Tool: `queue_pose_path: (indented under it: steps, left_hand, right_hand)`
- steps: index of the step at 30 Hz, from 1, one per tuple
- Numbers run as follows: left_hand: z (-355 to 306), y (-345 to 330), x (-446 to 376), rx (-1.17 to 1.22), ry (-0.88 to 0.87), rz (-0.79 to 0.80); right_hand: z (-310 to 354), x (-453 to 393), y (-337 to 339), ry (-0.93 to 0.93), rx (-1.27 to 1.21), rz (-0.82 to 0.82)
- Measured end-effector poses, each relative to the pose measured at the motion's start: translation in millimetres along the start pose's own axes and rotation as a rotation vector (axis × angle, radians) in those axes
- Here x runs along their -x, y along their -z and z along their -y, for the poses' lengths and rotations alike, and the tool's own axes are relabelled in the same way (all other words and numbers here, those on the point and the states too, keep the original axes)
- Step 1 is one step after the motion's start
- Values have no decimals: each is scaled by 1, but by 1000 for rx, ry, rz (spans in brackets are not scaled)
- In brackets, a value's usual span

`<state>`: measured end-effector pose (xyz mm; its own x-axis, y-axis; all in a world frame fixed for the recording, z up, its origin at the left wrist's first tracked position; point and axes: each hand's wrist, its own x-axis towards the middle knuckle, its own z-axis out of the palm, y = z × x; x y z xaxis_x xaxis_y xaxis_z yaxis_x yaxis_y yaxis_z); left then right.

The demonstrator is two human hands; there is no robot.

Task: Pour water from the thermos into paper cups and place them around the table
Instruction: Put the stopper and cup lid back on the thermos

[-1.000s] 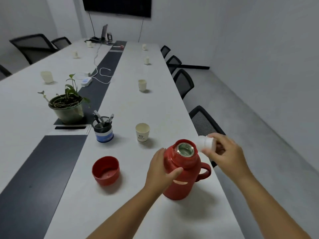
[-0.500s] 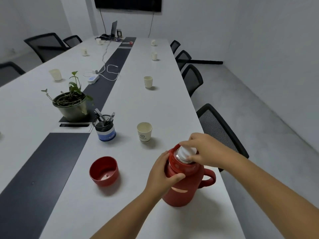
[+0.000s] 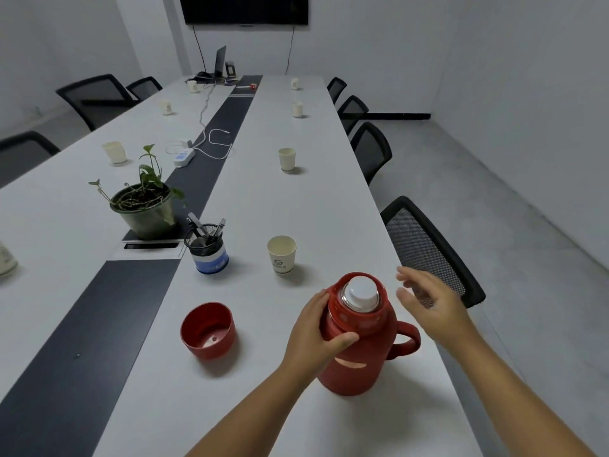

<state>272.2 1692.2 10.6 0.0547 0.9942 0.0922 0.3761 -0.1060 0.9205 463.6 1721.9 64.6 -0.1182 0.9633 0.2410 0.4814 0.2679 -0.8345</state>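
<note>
thermos (image 3: 354,351) stands upright on the counter (image 3: 296,206), white stopper (image 3: 361,291) seated; left hand (image 3: 314,334) grips its neck, right hand (image 3: 428,301) hovers beside, fingers spread.

One thermos (image 3: 359,344), eight paper cups (image 3: 281,254), five chairs (image 3: 425,249)

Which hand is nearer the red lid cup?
Left. The left hand grips the thermos just right of the red lid cup; the right hand hovers beyond the thermos.

Thermos (image 3: 354,367): matt red plastic, white plastic stopper (image 3: 361,292), shiny metal neck ring. Cups (image 3: 281,254): matt paper. Bench (image 3: 280,206): smooth, matt white. Chair back (image 3: 425,249): black mesh.
</note>
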Motion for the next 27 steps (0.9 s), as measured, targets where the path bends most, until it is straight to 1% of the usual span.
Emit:
queue_pose_path:
  steps: [1,2,3,5,8,13,21,24,27]
  left_hand:
    - [0,0,0,-2,3,4]
    - [0,1,1,1,9,9]
    - [0,0,2,7,10,13]
    - [-3,0,3,6,-2,25]
    - [-8,2,6,-4,-17,45]
    - [1,26,28,-29,6,12]
    - [14,71,90,-50,102,-64]
    - [21,87,111,-57,117,-26]
    - [29,111,123,73,144,35]
  right_hand:
    - [-14,11,-3,-115,-73,-67]
    - [-28,21,-10,-226,-125,-69]
    - [-40,29,-18,-295,-139,-34]
    - [-54,38,-34,-278,-88,20]
    - [-55,37,-43,-232,-67,-6]
    - [-42,47,-59,-178,-68,145]
    - [-10,80,-102,-188,-195,213]
    - [-1,93,-112,-203,-224,231]
    - [8,104,-120,-243,-238,212]
